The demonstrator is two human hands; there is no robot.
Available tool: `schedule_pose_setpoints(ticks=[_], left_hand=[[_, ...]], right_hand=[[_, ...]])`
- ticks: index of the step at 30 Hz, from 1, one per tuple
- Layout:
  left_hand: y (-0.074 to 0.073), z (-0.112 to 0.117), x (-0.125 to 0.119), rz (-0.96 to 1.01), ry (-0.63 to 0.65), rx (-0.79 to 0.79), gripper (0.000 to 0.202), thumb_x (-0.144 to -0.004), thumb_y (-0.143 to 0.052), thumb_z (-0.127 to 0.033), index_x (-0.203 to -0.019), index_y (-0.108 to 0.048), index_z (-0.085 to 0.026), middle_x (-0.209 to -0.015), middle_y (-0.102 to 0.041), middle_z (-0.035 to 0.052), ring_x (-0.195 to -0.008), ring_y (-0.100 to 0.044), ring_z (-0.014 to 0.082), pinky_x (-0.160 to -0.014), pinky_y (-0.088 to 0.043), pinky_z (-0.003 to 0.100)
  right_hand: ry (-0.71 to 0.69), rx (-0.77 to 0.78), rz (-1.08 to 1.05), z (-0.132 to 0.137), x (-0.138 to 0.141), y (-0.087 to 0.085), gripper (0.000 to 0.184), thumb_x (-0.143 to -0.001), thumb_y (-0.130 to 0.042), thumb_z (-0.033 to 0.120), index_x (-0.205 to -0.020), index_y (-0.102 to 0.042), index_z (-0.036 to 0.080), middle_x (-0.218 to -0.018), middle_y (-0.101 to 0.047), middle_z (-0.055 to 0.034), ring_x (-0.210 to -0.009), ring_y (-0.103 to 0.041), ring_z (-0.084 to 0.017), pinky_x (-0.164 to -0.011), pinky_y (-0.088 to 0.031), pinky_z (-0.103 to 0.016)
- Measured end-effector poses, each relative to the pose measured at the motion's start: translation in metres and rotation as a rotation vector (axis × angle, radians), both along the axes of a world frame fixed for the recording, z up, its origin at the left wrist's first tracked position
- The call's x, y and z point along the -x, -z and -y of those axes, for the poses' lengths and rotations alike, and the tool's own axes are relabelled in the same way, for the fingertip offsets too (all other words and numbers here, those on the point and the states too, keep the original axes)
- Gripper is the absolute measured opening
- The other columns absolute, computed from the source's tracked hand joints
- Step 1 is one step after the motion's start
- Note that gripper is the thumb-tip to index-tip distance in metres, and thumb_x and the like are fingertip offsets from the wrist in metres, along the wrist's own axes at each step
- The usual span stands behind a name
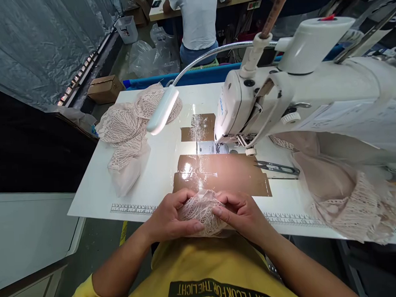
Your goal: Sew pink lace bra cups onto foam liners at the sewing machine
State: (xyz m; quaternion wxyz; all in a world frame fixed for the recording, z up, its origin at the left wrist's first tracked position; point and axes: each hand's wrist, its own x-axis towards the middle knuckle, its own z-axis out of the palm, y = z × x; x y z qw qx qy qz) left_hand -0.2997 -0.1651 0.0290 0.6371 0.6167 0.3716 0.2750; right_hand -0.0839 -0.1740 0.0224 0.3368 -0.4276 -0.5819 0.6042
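Note:
Close to my body, at the table's front edge, a bunched piece of pale pink lace fabric (203,212) is held between both hands. My left hand (174,216) is closed on its left side, the thumb lying across the lace. On the right side my right hand (241,212) pinches the fabric between thumb and fingers. Behind the hands stands a white sewing machine (245,103), its needle area over a metal plate (206,147). Brown tape-covered sheets (218,171) lie on the table before it. Thread snips (278,167) rest to the right of them.
More lace pieces (122,125) are heaped at the table's left, and another pile (345,195) lies at the right. A lamp (164,110) on a bendable neck hangs over the table. A printed ruler (133,209) runs along the front edge. Beyond, a person (198,23) sits facing away.

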Motion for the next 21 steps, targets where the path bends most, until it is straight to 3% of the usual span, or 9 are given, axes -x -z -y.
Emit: schedule_pose_setpoints(ticks=[2,3,6,9,13,21], left_hand=[[-0.006,-0.004,0.004,-0.016,0.027,0.016,0.053,-0.07,-0.076,-0.036,-0.115,-0.055,-0.017,-0.102,-0.06,0.0062,-0.085,-0.056,0.0175,-0.073,-0.046,0.026],[-0.009,-0.006,0.006,-0.039,0.04,0.002,0.05,-0.071,-0.075,-0.034,-0.115,-0.056,-0.018,-0.104,-0.06,0.0062,-0.089,-0.056,0.0179,-0.076,-0.046,0.026],[-0.011,-0.009,0.009,-0.125,0.056,-0.051,0.029,-0.081,-0.065,-0.032,-0.105,-0.061,-0.017,-0.092,-0.061,0.003,-0.079,-0.055,0.014,-0.071,-0.045,0.024],[-0.009,-0.008,0.012,-0.183,0.068,-0.088,0.026,-0.083,-0.063,-0.034,-0.101,-0.062,-0.016,-0.083,-0.06,0.0016,-0.073,-0.054,0.0128,-0.065,-0.043,0.023],[-0.01,-0.01,0.015,-0.222,0.086,-0.166,0.031,-0.08,-0.066,-0.037,-0.103,-0.062,-0.016,-0.082,-0.062,0.002,-0.072,-0.054,0.0132,-0.065,-0.043,0.023],[-0.016,-0.016,0.01,-0.268,0.064,-0.283,0.017,-0.086,-0.059,-0.029,-0.091,-0.064,-0.014,-0.071,-0.058,0.0001,-0.063,-0.049,0.0097,-0.058,-0.038,0.021]], right_hand=[[-0.009,-0.006,0.049,0.0,0.003,0.0,0.027,-0.084,-0.06,0.039,-0.068,-0.058,0.018,-0.062,-0.055,0.0016,-0.057,-0.048,-0.012,-0.054,-0.038,-0.025],[-0.011,-0.017,0.065,-0.001,0.005,-0.001,0.025,-0.084,-0.06,0.038,-0.069,-0.059,0.018,-0.062,-0.056,0.0016,-0.057,-0.049,-0.012,-0.053,-0.039,-0.025],[0.012,-0.084,0.039,-0.004,0.011,-0.001,0.02,-0.084,-0.06,0.034,-0.071,-0.062,0.019,-0.072,-0.064,-0.0015,-0.066,-0.057,-0.015,-0.062,-0.046,-0.027],[0.038,-0.129,0.004,-0.006,0.017,-0.001,0.017,-0.083,-0.06,0.031,-0.071,-0.062,0.019,-0.079,-0.067,-0.0035,-0.073,-0.061,-0.016,-0.067,-0.049,-0.028],[0.054,-0.125,0.044,-0.006,0.021,0.0,0.018,-0.083,-0.059,0.03,-0.069,-0.061,0.019,-0.072,-0.067,-0.0025,-0.065,-0.06,-0.015,-0.06,-0.048,-0.027],[0.092,-0.174,0.177,-0.002,0.023,0.003,0.022,-0.082,-0.057,0.03,-0.064,-0.058,0.018,-0.059,-0.059,0.0002,-0.052,-0.051,-0.011,-0.048,-0.039,-0.023]])
